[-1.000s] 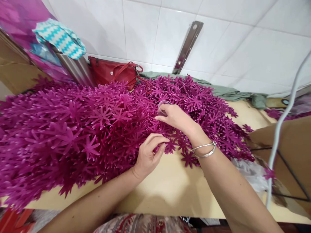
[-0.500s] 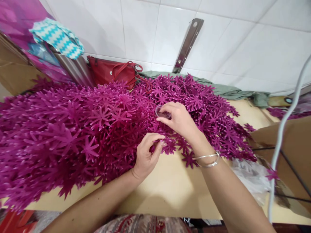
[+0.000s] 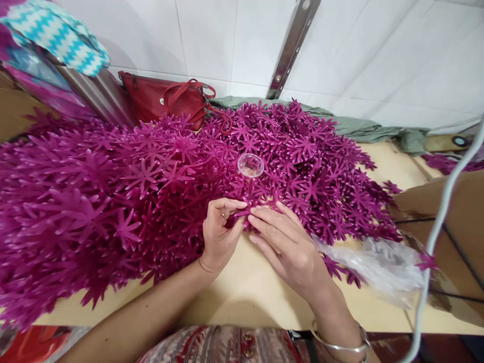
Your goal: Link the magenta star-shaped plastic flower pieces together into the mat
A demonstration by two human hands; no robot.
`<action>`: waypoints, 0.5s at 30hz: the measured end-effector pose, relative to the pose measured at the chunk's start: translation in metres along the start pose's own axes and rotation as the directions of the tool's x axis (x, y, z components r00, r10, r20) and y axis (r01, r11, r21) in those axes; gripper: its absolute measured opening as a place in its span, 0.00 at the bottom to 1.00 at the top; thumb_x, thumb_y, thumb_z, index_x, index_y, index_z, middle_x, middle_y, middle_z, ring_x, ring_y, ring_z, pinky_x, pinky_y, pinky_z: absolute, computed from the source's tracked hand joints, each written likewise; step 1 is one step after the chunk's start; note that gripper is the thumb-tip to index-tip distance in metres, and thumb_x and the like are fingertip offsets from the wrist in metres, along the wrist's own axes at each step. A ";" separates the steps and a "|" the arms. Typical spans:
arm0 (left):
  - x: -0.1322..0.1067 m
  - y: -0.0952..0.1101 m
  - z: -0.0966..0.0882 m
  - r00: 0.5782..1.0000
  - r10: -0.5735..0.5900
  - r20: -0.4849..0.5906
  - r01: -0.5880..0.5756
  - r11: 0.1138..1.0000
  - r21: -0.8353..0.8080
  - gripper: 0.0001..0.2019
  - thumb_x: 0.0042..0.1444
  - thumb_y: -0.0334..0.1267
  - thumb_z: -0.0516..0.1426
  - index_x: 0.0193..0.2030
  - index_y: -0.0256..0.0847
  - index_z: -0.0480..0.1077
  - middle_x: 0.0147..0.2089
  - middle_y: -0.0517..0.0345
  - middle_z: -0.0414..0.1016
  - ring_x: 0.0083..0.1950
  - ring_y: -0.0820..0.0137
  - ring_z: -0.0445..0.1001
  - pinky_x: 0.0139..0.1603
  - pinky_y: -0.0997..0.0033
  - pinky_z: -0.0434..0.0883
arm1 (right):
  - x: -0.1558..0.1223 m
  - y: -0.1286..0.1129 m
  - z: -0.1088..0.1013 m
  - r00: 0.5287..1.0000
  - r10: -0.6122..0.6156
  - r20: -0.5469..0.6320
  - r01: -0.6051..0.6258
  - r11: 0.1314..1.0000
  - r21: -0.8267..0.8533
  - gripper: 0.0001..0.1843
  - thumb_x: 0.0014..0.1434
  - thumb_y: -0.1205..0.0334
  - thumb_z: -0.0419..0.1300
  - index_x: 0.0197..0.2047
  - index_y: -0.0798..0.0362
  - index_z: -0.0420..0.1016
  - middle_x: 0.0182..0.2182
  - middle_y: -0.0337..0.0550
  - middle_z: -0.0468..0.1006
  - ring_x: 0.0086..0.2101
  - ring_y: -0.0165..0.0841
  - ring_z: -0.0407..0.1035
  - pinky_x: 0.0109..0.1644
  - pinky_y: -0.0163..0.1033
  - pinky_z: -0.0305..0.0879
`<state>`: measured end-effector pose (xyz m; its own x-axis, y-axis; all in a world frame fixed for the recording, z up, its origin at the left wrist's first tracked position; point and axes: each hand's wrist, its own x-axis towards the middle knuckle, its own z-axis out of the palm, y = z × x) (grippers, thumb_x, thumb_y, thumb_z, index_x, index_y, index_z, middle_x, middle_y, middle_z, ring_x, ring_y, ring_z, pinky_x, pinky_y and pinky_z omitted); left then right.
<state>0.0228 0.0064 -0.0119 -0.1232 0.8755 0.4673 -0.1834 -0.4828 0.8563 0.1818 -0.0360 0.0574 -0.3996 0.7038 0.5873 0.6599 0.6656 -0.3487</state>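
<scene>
A big heap of magenta plastic flower pieces (image 3: 113,191) covers most of the pale wooden table (image 3: 249,292). My left hand (image 3: 218,234) pinches a flower piece at the heap's near edge, fingers curled round it. Close beside it, my right hand (image 3: 289,247) has its fingers stretched toward the same spot, tips touching the flower pieces. A small clear round plastic cup (image 3: 250,165) sits on the heap just beyond both hands, apart from them.
A red handbag (image 3: 162,98) lies at the back against the white tiled wall. A metal bracket (image 3: 291,45) leans on the wall. Clear plastic wrap (image 3: 378,262) lies at the right, beside a grey cable (image 3: 434,237) and a cardboard box (image 3: 454,212).
My right hand let go of the clear cup on the heap and drew back toward my left hand. The view shifted down and nearer.
</scene>
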 end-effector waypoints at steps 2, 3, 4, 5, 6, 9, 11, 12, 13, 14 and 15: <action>-0.001 -0.001 0.000 0.999 0.038 0.021 -0.039 0.999 0.028 0.16 0.60 0.26 0.64 0.51 0.44 0.67 0.46 0.57 0.79 0.49 0.71 0.81 0.54 0.71 0.79 | -0.003 0.002 0.002 1.000 0.008 -0.018 -0.008 1.000 0.002 0.21 0.66 0.71 0.64 0.61 0.50 0.75 0.55 0.49 0.82 0.58 0.40 0.75 0.70 0.59 0.63; -0.002 0.000 -0.001 0.998 0.052 0.037 -0.054 0.997 0.049 0.17 0.60 0.26 0.64 0.51 0.44 0.68 0.46 0.57 0.79 0.49 0.71 0.82 0.53 0.71 0.79 | -0.004 0.004 0.004 0.999 0.018 -0.040 -0.018 1.000 0.012 0.20 0.66 0.71 0.64 0.60 0.49 0.76 0.54 0.48 0.83 0.57 0.40 0.76 0.69 0.59 0.64; -0.002 0.000 -0.001 0.996 0.065 0.060 -0.070 0.994 0.078 0.17 0.60 0.26 0.64 0.52 0.44 0.68 0.47 0.57 0.79 0.49 0.71 0.82 0.53 0.70 0.79 | -0.006 0.006 0.005 0.997 0.039 -0.065 -0.037 0.999 0.031 0.19 0.66 0.71 0.64 0.59 0.47 0.77 0.53 0.47 0.84 0.55 0.40 0.77 0.68 0.58 0.66; -0.002 0.002 -0.002 0.992 0.078 0.094 -0.090 0.988 0.123 0.16 0.60 0.27 0.64 0.52 0.44 0.70 0.47 0.56 0.79 0.49 0.70 0.82 0.53 0.70 0.79 | -0.008 0.007 0.007 0.993 0.077 -0.094 -0.072 0.995 0.062 0.18 0.67 0.70 0.63 0.57 0.45 0.79 0.51 0.45 0.85 0.53 0.39 0.78 0.66 0.57 0.68; -0.001 0.004 -0.002 0.986 0.092 0.137 -0.116 0.978 0.174 0.16 0.60 0.27 0.65 0.52 0.44 0.71 0.47 0.56 0.80 0.48 0.70 0.82 0.53 0.69 0.79 | -0.009 0.009 0.009 0.982 0.140 -0.123 -0.127 0.986 0.110 0.16 0.67 0.70 0.63 0.54 0.44 0.80 0.48 0.44 0.85 0.50 0.39 0.79 0.63 0.55 0.70; 0.002 0.011 -0.002 0.959 0.114 0.259 -0.192 0.935 0.297 0.09 0.63 0.32 0.64 0.49 0.44 0.76 0.46 0.54 0.81 0.49 0.68 0.81 0.53 0.67 0.78 | -0.014 0.014 0.017 0.885 0.439 -0.156 -0.372 0.868 0.330 0.09 0.67 0.64 0.63 0.47 0.44 0.82 0.42 0.42 0.85 0.43 0.38 0.79 0.52 0.48 0.75; 0.003 0.013 -0.001 0.954 0.072 0.292 -0.166 0.935 0.313 0.08 0.64 0.34 0.63 0.49 0.43 0.78 0.47 0.53 0.82 0.48 0.67 0.80 0.51 0.67 0.78 | -0.017 0.017 0.023 0.785 0.609 -0.113 -0.494 0.726 0.479 0.05 0.66 0.61 0.65 0.44 0.47 0.82 0.38 0.41 0.84 0.39 0.36 0.77 0.45 0.43 0.74; 0.004 0.013 -0.001 0.954 0.022 0.299 -0.117 0.945 0.306 0.09 0.65 0.35 0.62 0.52 0.43 0.77 0.48 0.53 0.82 0.47 0.68 0.81 0.49 0.68 0.78 | -0.017 0.019 0.026 0.745 0.661 -0.084 -0.524 0.660 0.538 0.05 0.65 0.60 0.65 0.43 0.48 0.81 0.36 0.40 0.82 0.36 0.35 0.76 0.43 0.41 0.73; 0.003 0.013 -0.001 0.951 -0.045 0.307 -0.050 0.955 0.294 0.12 0.65 0.36 0.62 0.55 0.43 0.76 0.48 0.53 0.82 0.44 0.70 0.81 0.46 0.70 0.78 | -0.018 0.021 0.029 0.718 0.693 -0.058 -0.538 0.606 0.585 0.05 0.64 0.59 0.65 0.42 0.49 0.80 0.33 0.38 0.81 0.34 0.33 0.74 0.40 0.39 0.72; 0.003 0.012 0.000 0.941 -0.115 0.318 0.024 0.961 0.276 0.15 0.66 0.37 0.61 0.58 0.43 0.74 0.47 0.54 0.83 0.40 0.71 0.80 0.43 0.72 0.77 | -0.019 0.023 0.031 0.704 0.710 -0.033 -0.542 0.566 0.621 0.05 0.64 0.58 0.65 0.41 0.49 0.79 0.31 0.37 0.79 0.32 0.32 0.72 0.39 0.38 0.70; 0.003 0.011 0.000 0.927 -0.175 0.331 0.090 0.962 0.257 0.15 0.66 0.38 0.61 0.59 0.43 0.74 0.45 0.55 0.83 0.37 0.73 0.80 0.39 0.74 0.77 | -0.019 0.025 0.033 0.700 0.714 -0.009 -0.540 0.537 0.648 0.05 0.64 0.58 0.65 0.41 0.49 0.79 0.30 0.36 0.78 0.31 0.31 0.70 0.38 0.37 0.69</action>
<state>0.0207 0.0034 -0.0014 0.2408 0.9028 0.3563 0.0637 -0.3810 0.9224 0.1845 -0.0247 0.0132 0.1971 0.9658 0.1685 0.1577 0.1385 -0.9777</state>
